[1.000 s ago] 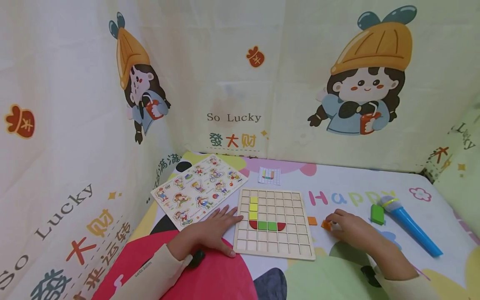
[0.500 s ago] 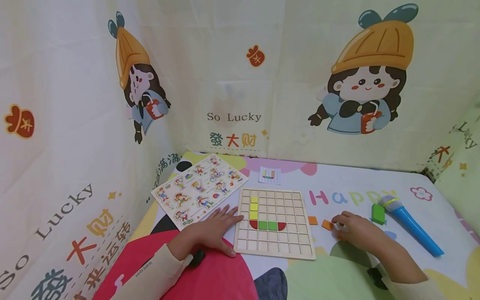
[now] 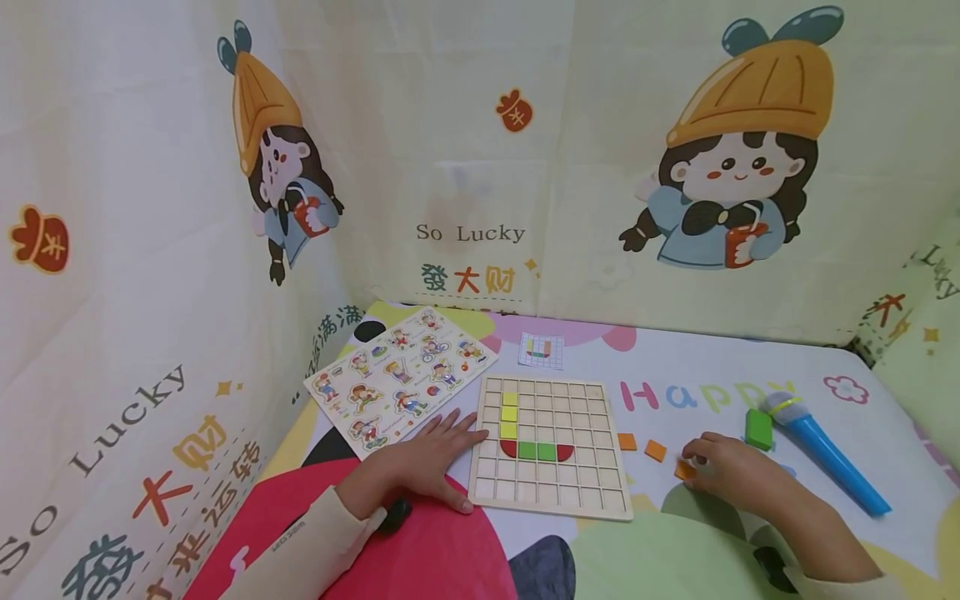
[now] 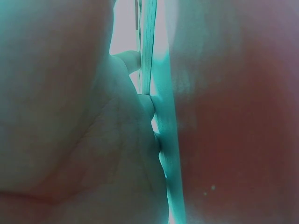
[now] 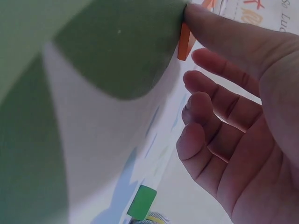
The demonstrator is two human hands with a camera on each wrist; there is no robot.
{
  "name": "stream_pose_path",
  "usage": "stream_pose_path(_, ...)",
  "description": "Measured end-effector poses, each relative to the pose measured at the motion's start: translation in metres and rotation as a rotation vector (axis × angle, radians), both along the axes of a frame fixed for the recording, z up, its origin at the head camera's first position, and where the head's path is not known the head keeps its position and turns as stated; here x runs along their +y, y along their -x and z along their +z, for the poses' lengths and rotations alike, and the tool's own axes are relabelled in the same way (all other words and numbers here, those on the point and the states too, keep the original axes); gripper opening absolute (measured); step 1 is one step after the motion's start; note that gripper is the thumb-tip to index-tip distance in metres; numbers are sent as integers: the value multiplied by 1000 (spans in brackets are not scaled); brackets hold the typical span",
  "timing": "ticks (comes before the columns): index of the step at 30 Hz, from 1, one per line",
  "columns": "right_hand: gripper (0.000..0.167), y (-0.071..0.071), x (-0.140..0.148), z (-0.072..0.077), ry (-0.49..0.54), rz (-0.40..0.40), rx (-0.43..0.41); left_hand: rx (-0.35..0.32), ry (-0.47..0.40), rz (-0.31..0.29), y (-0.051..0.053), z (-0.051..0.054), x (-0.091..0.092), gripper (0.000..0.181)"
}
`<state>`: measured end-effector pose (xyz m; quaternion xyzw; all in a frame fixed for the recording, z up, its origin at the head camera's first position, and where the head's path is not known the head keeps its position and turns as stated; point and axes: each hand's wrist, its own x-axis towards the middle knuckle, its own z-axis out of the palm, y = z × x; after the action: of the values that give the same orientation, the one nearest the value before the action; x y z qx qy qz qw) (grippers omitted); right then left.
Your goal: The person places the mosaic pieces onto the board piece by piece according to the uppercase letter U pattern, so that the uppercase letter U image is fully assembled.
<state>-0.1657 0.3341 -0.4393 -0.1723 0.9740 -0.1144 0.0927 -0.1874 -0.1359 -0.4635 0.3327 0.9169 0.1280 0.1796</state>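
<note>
My left hand (image 3: 420,462) lies spread, its fingertips and thumb at the left edge of a wooden grid board (image 3: 560,408). Yellow squares (image 3: 509,413), green squares (image 3: 537,451) and two red rounded pieces (image 3: 565,452) sit in its cells. Right of the board, my right hand (image 3: 731,475) has thumb and index finger at an orange square tile (image 3: 682,470) on the table. The right wrist view shows the thumb (image 5: 219,35) against that tile's edge, the other fingers loosely curled. Two more orange tiles (image 3: 655,451) lie flat between board and hand. Blur fills most of the left wrist view.
A green block (image 3: 758,429) and a blue toy microphone (image 3: 828,467) lie right of my right hand. A small pattern card (image 3: 541,351) is behind the board. At the left lies a picture puzzle board (image 3: 401,379). Printed curtains (image 3: 570,192) stand around the table.
My right hand has moved to the right, away from the second orange tile, which now lies uncovered. A third orange tile has come into view at its fingertips. My left hand has stayed put.
</note>
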Motion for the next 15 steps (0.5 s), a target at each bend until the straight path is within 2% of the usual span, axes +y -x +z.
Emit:
stream_pose_path(6,24,0,2,-1,28,50,11,4,11,-3,1,0,0,108)
stream_pose_path(15,26,2,-1,1,24,70,6,1,21,5,0,1,1,109)
